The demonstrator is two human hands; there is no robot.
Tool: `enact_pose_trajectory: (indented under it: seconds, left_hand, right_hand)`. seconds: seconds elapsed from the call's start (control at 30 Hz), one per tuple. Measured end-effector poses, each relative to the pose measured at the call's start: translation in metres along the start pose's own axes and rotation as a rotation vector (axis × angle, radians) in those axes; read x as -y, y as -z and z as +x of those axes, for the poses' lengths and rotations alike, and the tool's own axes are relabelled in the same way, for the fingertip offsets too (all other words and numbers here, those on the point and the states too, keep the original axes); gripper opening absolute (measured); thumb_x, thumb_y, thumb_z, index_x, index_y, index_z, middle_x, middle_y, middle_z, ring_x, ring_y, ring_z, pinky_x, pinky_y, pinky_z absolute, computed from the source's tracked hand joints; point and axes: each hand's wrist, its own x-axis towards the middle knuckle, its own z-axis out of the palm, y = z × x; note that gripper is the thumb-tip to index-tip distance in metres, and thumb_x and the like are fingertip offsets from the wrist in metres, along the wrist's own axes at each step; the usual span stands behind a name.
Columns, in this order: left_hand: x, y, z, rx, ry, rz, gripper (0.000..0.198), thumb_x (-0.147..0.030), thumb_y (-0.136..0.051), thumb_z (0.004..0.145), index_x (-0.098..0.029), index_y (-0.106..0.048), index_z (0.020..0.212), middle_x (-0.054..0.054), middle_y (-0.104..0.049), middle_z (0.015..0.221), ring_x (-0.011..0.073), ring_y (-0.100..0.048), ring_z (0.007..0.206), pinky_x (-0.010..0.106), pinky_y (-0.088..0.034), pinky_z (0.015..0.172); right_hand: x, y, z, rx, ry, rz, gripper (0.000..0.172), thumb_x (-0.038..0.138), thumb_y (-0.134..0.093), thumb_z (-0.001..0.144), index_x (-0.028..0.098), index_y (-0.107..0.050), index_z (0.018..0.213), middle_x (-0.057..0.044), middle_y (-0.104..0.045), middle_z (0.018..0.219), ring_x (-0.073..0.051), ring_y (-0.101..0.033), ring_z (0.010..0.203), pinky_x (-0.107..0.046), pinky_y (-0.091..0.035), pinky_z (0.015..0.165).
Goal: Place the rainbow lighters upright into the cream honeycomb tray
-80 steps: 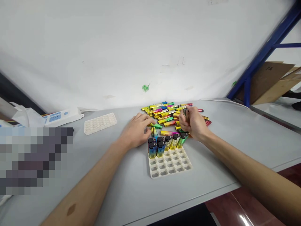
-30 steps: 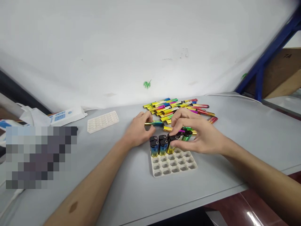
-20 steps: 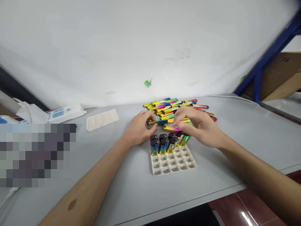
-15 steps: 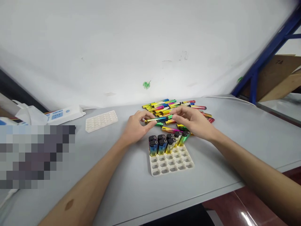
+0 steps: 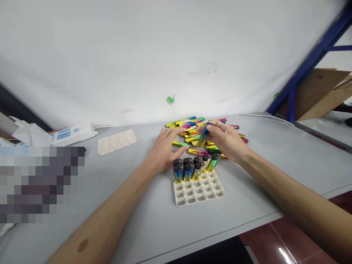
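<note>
At the near side of the scene, a cream tray (image 5: 203,185) with rows of oval cells sits on a grey worktop (image 5: 154,227). Black-capped lighters (image 5: 189,173) stand upright in the tray's two farthest rows: five in the last row, three in the one before it, at the left.

Just beyond the tray's back edge are a person's two bare hands. The left hand (image 5: 163,148) is at the tray's far left corner, palm down, thumb and fingers spread apart and gripping nothing. Between them, beyond the tray, lies a gold-and-green lighter (image 5: 180,144); whether the thumb touches it is unclear.

The right hand (image 5: 227,139) is beyond the tray's far right corner. Its fingers pinch a blue-and-gold lighter (image 5: 204,135) by the upper, darker end. This lighter is slightly blurred and raised behind the tray's back row. Its long axis is tilted, the gold end hanging free below the fingers, pointing down and a little left, toward the tray.

Farther behind the tray lies a loose heap of shiny lighters (image 5: 188,134), flat and at mixed angles. Well to the tray's left and farther back are a second cream tray (image 5: 117,142) and a white power strip (image 5: 73,134). Behind everything rises a white wall (image 5: 170,55).
</note>
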Motion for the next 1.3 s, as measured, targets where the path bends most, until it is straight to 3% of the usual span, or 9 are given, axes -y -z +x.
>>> enact_pose_trajectory:
  seconds: [0.1,0.27,0.4,0.5,0.57,0.7,0.83,1.03,1.3]
  left_hand:
    - [0.004,-0.002,-0.001,0.097,-0.134,0.157,0.039,-0.041,-0.059,0.096,-0.035,-0.059,0.135,0.004,-0.056,0.136,0.0274,-0.043,0.126,0.049,-0.041,0.109]
    - [0.006,-0.001,-0.001,0.26,-0.191,0.245,0.027,-0.048,-0.054,0.098,-0.045,-0.071,0.118,-0.001,-0.049,0.145,0.0303,-0.037,0.13,0.055,-0.037,0.11]
    - [0.002,0.002,0.0,0.266,-0.188,0.23,0.017,-0.043,-0.061,0.094,-0.033,-0.074,0.1,0.002,-0.054,0.138,0.03,-0.038,0.128,0.053,-0.038,0.107]
    - [-0.003,0.006,0.002,0.273,-0.187,0.216,0.014,-0.033,-0.066,0.09,-0.023,-0.066,0.081,0.003,-0.06,0.129,0.0291,-0.041,0.123,0.05,-0.04,0.103]
    - [-0.006,0.008,0.003,0.298,-0.161,0.209,0.016,-0.027,-0.067,0.088,-0.021,-0.06,0.076,0.005,-0.062,0.122,0.0282,-0.044,0.118,0.048,-0.042,0.1]
    - [-0.009,0.01,0.004,0.314,-0.123,0.217,0.014,-0.031,-0.069,0.088,-0.021,-0.059,0.085,0.007,-0.064,0.108,0.0271,-0.047,0.108,0.046,-0.043,0.095]
    - [-0.007,0.009,0.005,0.315,-0.135,0.245,0.017,-0.038,-0.066,0.09,-0.021,-0.066,0.092,0.008,-0.064,0.11,0.0277,-0.047,0.108,0.045,-0.042,0.094]
    - [-0.004,0.008,0.004,0.361,-0.139,0.278,0.016,-0.038,-0.065,0.091,-0.024,-0.073,0.091,0.007,-0.064,0.111,0.0286,-0.047,0.109,0.045,-0.042,0.093]
    - [0.004,0.004,0.004,0.322,-0.212,0.29,0.016,-0.039,-0.065,0.09,-0.028,-0.074,0.096,0.006,-0.064,0.109,0.0283,-0.049,0.107,0.045,-0.043,0.089]
  right_hand:
    - [0.005,-0.001,0.001,-0.06,-0.066,0.173,0.033,0.051,-0.074,0.085,0.026,-0.053,0.092,0.003,-0.064,0.075,-0.014,-0.06,0.062,-0.027,-0.049,0.055]
    - [0.01,0.001,0.003,-0.082,-0.12,0.192,0.028,0.051,-0.064,0.091,0.024,-0.058,0.096,0.007,-0.045,0.062,-0.006,-0.032,0.043,-0.019,-0.021,0.038]
    - [0.006,0.003,0.005,-0.136,-0.128,0.184,0.028,0.047,-0.057,0.094,0.02,-0.06,0.091,0.002,-0.051,0.071,-0.008,-0.043,0.052,-0.02,-0.029,0.04]
    - [0.005,0.002,0.004,-0.115,-0.086,0.135,0.027,0.048,-0.065,0.091,0.024,-0.054,0.093,0.002,-0.056,0.074,-0.011,-0.049,0.058,-0.021,-0.037,0.043]
    - [0.006,0.002,0.002,-0.072,-0.079,0.126,0.033,0.049,-0.072,0.087,0.028,-0.047,0.094,0.006,-0.052,0.069,-0.01,-0.046,0.054,-0.02,-0.033,0.041]
    - [0.005,0.002,0.001,-0.02,-0.162,0.155,0.039,0.06,-0.07,0.084,0.027,-0.051,0.093,0.008,-0.039,0.062,-0.007,-0.028,0.046,-0.019,-0.016,0.038]
    - [0.002,0.004,0.003,0.06,-0.212,0.163,0.056,0.075,-0.051,0.087,0.02,-0.056,0.076,0.005,-0.038,0.059,-0.007,-0.027,0.045,-0.022,-0.013,0.039]
    - [0.001,0.005,0.004,0.057,-0.242,0.172,0.055,0.058,-0.043,0.093,0.02,-0.044,0.054,0.004,-0.032,0.05,-0.007,-0.023,0.04,-0.024,-0.013,0.04]
    - [0.001,0.0,0.002,0.032,-0.251,0.184,0.048,0.054,-0.046,0.091,0.021,-0.044,0.055,0.004,-0.032,0.049,-0.007,-0.022,0.039,-0.024,-0.011,0.04]
